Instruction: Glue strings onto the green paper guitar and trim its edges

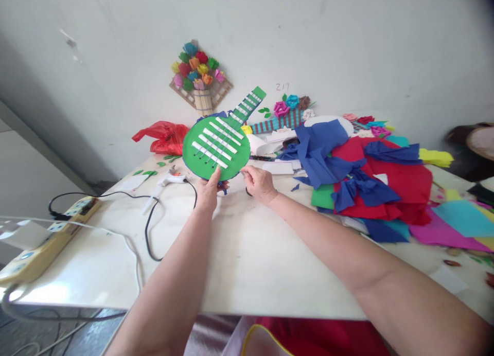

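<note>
A green craft lute (243, 158), with a round body, a short neck, white strips and thin dark strings, is held up over the table. My left hand (209, 194) grips it at the bottom edge, thumb on the front face and the other fingers behind. Beside the lower right rim, the fingers of my right hand (259, 183) are pinched together. Whatever they hold is too small or hidden to make out; a small dark curved piece shows just below them. Left of the lute, a white glue gun (170, 180) with a black cord lies on the tabletop (270, 263).
A yellow power strip (42, 243) with cables lies at the left. Crumpled blue cloth-like paper (324, 150) and red sheets (409, 181) are heaped at the right. Behind are a red plastic bag (165, 137), paper flowers (281, 108) and a wall-mounted flower craft (203, 101).
</note>
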Motion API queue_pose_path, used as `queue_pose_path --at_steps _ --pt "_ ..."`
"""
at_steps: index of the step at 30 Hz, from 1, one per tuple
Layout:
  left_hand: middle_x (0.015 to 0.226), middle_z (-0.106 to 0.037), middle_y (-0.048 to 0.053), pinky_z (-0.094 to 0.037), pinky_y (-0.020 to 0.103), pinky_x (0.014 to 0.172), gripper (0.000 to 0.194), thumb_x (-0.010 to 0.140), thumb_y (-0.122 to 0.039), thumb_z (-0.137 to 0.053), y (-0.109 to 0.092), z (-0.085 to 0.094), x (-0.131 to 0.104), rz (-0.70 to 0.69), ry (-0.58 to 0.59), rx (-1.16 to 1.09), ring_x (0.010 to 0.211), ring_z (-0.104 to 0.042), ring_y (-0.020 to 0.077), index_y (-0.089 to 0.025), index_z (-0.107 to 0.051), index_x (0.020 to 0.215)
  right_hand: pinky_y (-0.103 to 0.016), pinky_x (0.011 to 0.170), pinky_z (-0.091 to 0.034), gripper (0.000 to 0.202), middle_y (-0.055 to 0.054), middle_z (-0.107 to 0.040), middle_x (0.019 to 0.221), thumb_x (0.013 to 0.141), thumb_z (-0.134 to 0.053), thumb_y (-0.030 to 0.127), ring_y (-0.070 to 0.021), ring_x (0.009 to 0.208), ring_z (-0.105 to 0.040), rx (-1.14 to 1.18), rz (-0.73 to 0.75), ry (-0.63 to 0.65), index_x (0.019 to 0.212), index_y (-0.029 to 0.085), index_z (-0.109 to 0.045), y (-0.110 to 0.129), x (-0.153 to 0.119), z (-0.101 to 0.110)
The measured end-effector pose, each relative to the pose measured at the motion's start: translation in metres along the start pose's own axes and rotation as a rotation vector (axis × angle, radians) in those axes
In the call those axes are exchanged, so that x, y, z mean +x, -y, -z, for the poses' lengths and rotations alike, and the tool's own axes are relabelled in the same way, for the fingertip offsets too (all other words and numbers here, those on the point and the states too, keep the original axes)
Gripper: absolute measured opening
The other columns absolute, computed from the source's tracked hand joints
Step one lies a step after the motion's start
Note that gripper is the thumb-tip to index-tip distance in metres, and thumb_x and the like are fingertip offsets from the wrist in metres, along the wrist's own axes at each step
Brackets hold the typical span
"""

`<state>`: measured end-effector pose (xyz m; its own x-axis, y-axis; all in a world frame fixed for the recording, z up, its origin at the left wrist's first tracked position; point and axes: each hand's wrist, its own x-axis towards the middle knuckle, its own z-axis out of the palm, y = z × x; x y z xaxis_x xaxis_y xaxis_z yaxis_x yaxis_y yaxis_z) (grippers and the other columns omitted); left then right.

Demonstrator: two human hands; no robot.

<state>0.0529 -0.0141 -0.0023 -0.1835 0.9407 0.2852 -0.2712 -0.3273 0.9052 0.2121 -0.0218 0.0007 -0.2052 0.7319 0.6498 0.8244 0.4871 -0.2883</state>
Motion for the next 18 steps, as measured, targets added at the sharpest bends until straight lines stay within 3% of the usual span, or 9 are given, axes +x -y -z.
queue_pose_path --at_steps 4,8,10,18 --pt "0.057 -0.057 0.000 -0.049 0.024 0.045 0.045 0.061 -0.049 -0.071 0.001 0.006 0.004 0.014 -0.011 -0.051 0.043 -0.054 0.0102 -0.012 -0.057 0.083 -0.027 0.069 -0.039 0.027 -0.006 -0.069 0.084 0.080 -0.039 0.024 -0.0190 0.080 -0.062 -0.152 -0.057 0.204 0.085 0.020 -0.065 -0.005 0.009 0.020" --pt "0.056 -0.057 -0.002 -0.048 0.023 0.043 0.048 0.060 -0.049 -0.072 0.003 0.014 0.008 0.042 -0.018 -0.091 0.042 -0.052 0.0096 -0.012 -0.056 0.086 -0.031 0.068 -0.041 0.030 -0.011 -0.069 0.093 0.072 -0.049 0.036 -0.0258 0.086 -0.062 -0.333 -0.086 0.534 0.089 0.020 -0.068 -0.015 0.018 0.035" --pt "0.053 -0.056 -0.002 -0.047 0.023 0.042 0.049 0.059 -0.050 -0.072 0.004 0.016 0.009 0.063 -0.008 -0.087 0.040 -0.052 0.0098 -0.012 -0.056 0.086 -0.032 0.069 -0.042 0.032 -0.013 -0.069 0.095 0.069 -0.051 0.036 -0.0272 0.088 -0.062 -0.367 -0.073 0.634 0.091 0.020 -0.068 -0.016 0.019 0.035" --pt "0.052 -0.057 -0.002 -0.046 0.023 0.043 0.047 0.060 -0.049 -0.072 0.001 0.018 0.007 0.128 0.013 -0.065 0.038 -0.050 0.0087 -0.012 -0.055 0.083 -0.035 0.070 -0.044 0.037 -0.014 -0.069 0.099 0.067 -0.054 0.029 -0.0294 0.093 -0.062 -0.384 -0.047 0.715 0.101 0.021 -0.067 -0.011 0.020 0.038"
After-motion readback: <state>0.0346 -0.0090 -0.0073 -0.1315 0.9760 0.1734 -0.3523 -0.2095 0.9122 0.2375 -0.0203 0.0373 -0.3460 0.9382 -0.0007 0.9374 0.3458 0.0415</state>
